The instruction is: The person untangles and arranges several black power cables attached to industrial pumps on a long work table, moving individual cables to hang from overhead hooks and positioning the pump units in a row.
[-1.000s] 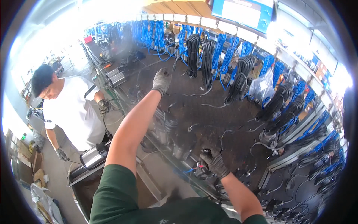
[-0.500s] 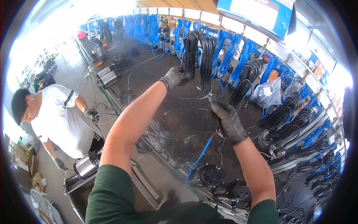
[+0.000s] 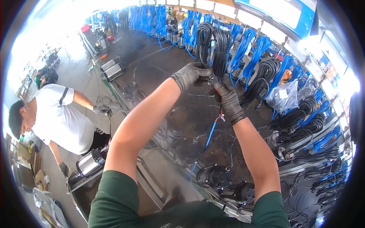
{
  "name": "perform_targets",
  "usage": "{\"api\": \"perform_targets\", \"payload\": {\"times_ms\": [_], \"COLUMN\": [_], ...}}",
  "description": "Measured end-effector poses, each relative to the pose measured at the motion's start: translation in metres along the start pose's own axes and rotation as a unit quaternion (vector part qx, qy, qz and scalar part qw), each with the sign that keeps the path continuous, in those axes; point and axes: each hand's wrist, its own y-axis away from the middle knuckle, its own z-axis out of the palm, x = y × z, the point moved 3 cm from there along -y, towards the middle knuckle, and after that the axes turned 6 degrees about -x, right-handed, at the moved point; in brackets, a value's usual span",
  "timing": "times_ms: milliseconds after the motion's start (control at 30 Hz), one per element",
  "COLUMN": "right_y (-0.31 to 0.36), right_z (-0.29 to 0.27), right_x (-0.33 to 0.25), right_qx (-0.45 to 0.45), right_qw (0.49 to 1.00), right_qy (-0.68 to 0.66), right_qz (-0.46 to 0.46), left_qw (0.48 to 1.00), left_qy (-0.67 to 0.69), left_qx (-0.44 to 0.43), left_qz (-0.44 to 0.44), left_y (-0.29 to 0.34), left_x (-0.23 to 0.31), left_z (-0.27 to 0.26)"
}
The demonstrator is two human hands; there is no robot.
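Can make out the left hand [image 3: 195, 74], in a grey work glove, just above the centre of the frame, with bent fingers drawn in toward the thumb; cannot tell the grip for certain, nor the small dark thing at the tips. Just to the right of it, nearly touching at the fingertips, can see the right hand [image 3: 229, 100], gloved alike, curled closed on a red lead [image 3: 221, 111], with another bit of red showing by the thumb. Below that, at the centre of the frame, can follow a blue cable [image 3: 211, 133] from the red lead down and leftward toward the lower middle. Right behind the fingers, at upper centre, hanging black coils [image 3: 220, 45]; to either side, hanging blue coils [image 3: 243, 51]. Beneath both hands, a dark worktable [image 3: 190, 110] across the middle. At lower centre, below the blue cable, a round black motor end [image 3: 214, 175]. At right, among more coils, a clear plastic bag [image 3: 283, 95]. At upper left of the worktable, a ribbed silver motor [image 3: 111, 70]. Farther left, can see a co-worker [image 3: 64, 114] in a white shirt, bent over a silver cylinder [image 3: 90, 164], with one gloved hand near a thin cable.
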Motion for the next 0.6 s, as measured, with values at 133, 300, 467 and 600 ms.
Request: {"api": "perform_targets", "payload": {"times_ms": [133,300,467,600], "right_y": [-0.01,-0.017,-0.024,-0.014], "right_z": [-0.006,-0.006,0.0,0.007], "right_x": [0.003,0.002,-0.01,-0.017], "right_qx": [-0.009,0.014,0.004,-0.076], "right_qw": [0.998,0.996,0.998,0.995], "right_qy": [0.055,0.08,0.069,0.044], "right_qz": [0.007,-0.029,0.003,0.048], "left_qw": [0.997,0.999,0.996,0.999], "left_qy": [-0.067,-0.043,0.065,-0.01], "left_qx": [0.017,0.007,-0.02,-0.01], "left_qz": [-0.017,0.019,0.058,0.032], "left_y": [-0.006,-0.01,-0.014,-0.012], "left_x": [-0.001,-0.013,-0.019,-0.025], "left_z": [-0.003,-0.005,-0.005,-0.013]}}
